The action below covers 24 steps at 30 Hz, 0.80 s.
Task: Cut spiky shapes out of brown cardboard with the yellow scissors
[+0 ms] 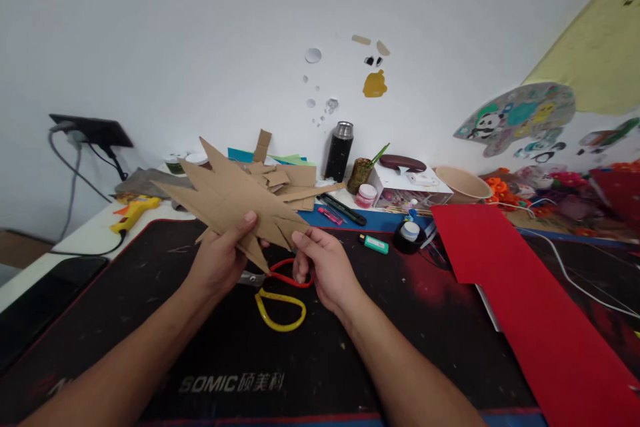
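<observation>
A spiky, star-like cardboard cutout (230,193) is held up over the dark desk mat. My left hand (223,253) grips its lower left part, the thumb lying on the front face. With thumb and fingers, my right hand (323,260) pinches a point at the cutout's lower right. Below, on the mat, lies a pair of scissors (281,330) with one red and one yellow handle loop. Part of the red loop is behind my right hand's fingers, and the blades are mostly hidden by my left hand and the cardboard.
Cardboard scraps (300,177), a black thermos (339,150) and a white box (385,180) stand along the wall. A yellow glue gun (135,212) lies left, near a black phone (45,300). Red sheet (520,307) covers the right side; a green lighter (374,243) lies mid-mat.
</observation>
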### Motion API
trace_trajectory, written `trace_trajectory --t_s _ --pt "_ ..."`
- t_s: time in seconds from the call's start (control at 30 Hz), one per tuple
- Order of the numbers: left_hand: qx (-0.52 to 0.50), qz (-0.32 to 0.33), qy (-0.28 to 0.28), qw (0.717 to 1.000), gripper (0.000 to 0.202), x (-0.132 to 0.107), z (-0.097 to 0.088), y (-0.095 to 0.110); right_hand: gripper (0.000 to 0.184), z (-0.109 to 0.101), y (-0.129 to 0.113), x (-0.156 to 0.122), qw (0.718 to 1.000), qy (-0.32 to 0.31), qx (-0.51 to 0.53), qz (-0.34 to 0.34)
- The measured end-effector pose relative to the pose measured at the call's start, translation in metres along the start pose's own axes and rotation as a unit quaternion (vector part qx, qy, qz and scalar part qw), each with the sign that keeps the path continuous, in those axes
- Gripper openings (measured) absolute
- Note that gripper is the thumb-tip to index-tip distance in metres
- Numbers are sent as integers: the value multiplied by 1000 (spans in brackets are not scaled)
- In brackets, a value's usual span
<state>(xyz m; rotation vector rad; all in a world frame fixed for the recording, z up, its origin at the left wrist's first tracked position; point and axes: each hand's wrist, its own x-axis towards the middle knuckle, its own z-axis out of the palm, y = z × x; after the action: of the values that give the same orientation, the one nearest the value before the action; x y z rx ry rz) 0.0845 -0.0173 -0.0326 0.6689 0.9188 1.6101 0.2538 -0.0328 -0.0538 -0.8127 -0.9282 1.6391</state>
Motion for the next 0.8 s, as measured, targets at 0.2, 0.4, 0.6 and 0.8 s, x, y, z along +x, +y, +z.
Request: trace_trajectory --t_s 0.2,0.4,0.6,0.8 --pt "-9 -5 6 1000 42 -1 1 -1 40 1 -1 -1 1000 -2 9 1" --pt "-5 -16 15 1000 39 -2 4 1 40 2 -2 -2 1000 -3 12 4" --pt "-9 -19 21 1000 41 -2 3 1 42 2 1 -1 1000 -5 15 9" --pt "5 -27 7 1000 38 -6 5 1 42 1 8 1 999 -16 5 30"
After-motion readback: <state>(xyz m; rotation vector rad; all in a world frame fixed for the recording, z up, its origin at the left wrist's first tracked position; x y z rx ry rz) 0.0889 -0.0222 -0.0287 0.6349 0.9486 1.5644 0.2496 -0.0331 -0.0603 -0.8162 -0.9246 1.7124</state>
